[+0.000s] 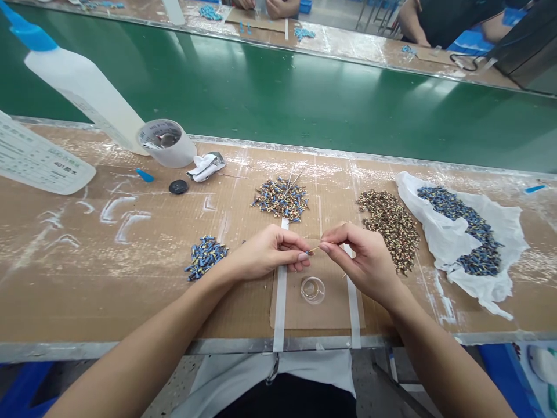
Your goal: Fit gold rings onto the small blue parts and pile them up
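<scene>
I'm pinching a thin metal pin (314, 249) with a blue tip between the pressed fingers (329, 239) of my right hand (363, 261) and my curled left hand (265, 252). Just below my fingers, a clear round plastic ring (312, 290) is resting on cardboard (313, 316), and ridged bronze-coloured rings (389, 232) are heaping to the right.

Bright overhead light glares on the green conveyor belt (278, 98); shadows stay faint, and frame edges bow.
</scene>
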A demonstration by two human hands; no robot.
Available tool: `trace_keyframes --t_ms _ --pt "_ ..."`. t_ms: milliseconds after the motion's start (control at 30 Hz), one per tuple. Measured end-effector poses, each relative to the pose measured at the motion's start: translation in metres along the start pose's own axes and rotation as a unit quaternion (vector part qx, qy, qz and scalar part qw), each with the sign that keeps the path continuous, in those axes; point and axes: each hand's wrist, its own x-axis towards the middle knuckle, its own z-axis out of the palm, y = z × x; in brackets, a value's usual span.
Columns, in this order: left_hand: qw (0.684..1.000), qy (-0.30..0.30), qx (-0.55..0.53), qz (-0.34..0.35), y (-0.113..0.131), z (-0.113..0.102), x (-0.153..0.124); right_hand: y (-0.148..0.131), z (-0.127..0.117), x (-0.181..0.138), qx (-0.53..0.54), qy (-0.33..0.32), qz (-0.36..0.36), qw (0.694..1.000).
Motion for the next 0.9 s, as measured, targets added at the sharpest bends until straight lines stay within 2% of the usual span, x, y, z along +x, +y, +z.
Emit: trace_keyframes --t_ms 200,433,567,700,767,900 --pt "1.0 0.003 0.0 -0.001 0.002 0.0 0.001 -0.003 0.0 0.0 -0.022 -0.016 -0.036 0.999" --pt "1.0 -0.005 0.007 0.007 0.001 0.0 0.001 -0.003 0.001 0.0 -0.036 -0.018 -0.043 0.998" --pt "1.0 -0.002 0.002 0.006 0.001 -0.001 0.001 -0.005 0.0 0.0 -0.022 -0.001 -0.045 0.999" --pt "1.0 -0.005 0.005 0.008 0.002 -0.002 0.001 -0.01 -0.014 -0.002 0.025 0.017 -0.02 0.999" --pt "1.0 -0.008 0.005 0.009 0.002 -0.002 0.001 -0.013 -0.024 -0.002 0.056 -0.017 -0.021 0.998" --pt "1.0 -0.006 -0.001 0.001 -0.001 -0.003 0.001 -0.016 -0.032 -0.001 0.082 -0.159 -0.029 0.984"
